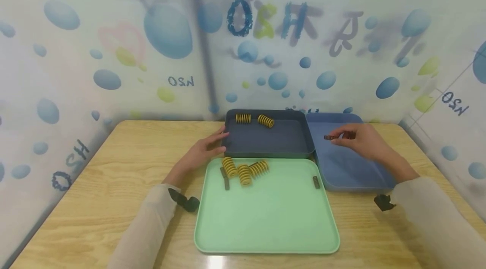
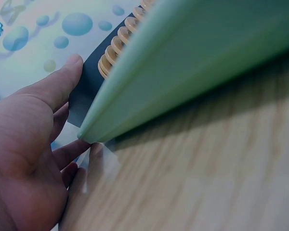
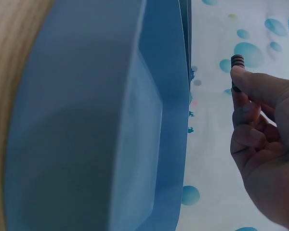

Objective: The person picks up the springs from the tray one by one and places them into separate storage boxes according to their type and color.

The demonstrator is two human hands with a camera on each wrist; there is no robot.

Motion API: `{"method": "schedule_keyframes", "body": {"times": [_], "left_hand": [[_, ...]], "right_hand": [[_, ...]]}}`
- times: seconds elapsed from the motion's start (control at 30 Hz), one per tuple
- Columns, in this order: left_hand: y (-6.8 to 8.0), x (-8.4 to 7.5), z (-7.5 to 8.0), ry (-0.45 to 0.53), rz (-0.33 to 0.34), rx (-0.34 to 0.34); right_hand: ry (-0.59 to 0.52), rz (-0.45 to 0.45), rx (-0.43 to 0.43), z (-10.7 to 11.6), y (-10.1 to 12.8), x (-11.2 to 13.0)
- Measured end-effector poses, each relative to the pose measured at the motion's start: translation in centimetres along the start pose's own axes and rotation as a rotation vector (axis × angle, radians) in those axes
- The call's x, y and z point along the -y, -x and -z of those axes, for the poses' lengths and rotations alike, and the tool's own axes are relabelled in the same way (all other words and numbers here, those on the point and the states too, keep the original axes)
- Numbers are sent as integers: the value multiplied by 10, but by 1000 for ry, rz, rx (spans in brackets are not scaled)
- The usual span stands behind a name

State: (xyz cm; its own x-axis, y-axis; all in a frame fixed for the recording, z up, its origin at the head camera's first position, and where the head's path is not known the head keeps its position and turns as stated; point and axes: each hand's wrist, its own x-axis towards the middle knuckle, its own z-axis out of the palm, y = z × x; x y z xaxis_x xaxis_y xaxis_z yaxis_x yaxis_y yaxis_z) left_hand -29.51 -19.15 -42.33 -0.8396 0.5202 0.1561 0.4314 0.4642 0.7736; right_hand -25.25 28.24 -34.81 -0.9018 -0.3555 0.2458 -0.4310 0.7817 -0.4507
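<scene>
My right hand (image 1: 355, 137) pinches a small dark brown spring (image 1: 329, 137) above the light blue tray (image 1: 345, 167); in the right wrist view the spring (image 3: 237, 65) sticks up past my thumb (image 3: 253, 82). My left hand (image 1: 206, 150) lies with straight fingers against the left wall of the dark blue tray (image 1: 265, 138), beside the corner of the green tray (image 2: 183, 57). Two yellow springs (image 1: 253, 119) lie in the dark blue tray. Three yellow springs (image 1: 244, 169) and two small dark springs (image 1: 316, 182) lie on the green tray (image 1: 265, 218).
The trays stand on a wooden table (image 1: 95, 184) enclosed by walls patterned with blue bubbles (image 1: 167, 28). Bare wood stretches to the left and along the front edge. Black wrist straps (image 1: 184, 200) show on both sleeves.
</scene>
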Motion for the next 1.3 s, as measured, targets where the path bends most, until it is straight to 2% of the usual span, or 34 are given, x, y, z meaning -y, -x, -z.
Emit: {"method": "schedule_keyframes", "body": {"times": [0.07, 0.1, 0.33, 0.53, 0.8, 1.0, 1.3], "left_hand": [[0, 0, 0, 2, -1, -1], [-1, 5, -1, -6, -6, -4], [0, 5, -2, -14, 0, -8], [-1, 5, -2, -18, 3, -7], [0, 4, -1, -29, 0, -12], [0, 4, -1, -34, 2, -15], [0, 5, -2, -22, -8, -14]], "right_hand": [[-5, -17, 24, 1, -4, 0], [-7, -26, 35, 1, -6, -1], [-51, -45, 84, 2, -19, -8], [-101, -95, 135, 0, -28, -18], [-54, -121, 164, -4, -40, -29], [-66, -135, 188, -6, -47, -33], [-92, -178, 178, -17, -51, -45]]}}
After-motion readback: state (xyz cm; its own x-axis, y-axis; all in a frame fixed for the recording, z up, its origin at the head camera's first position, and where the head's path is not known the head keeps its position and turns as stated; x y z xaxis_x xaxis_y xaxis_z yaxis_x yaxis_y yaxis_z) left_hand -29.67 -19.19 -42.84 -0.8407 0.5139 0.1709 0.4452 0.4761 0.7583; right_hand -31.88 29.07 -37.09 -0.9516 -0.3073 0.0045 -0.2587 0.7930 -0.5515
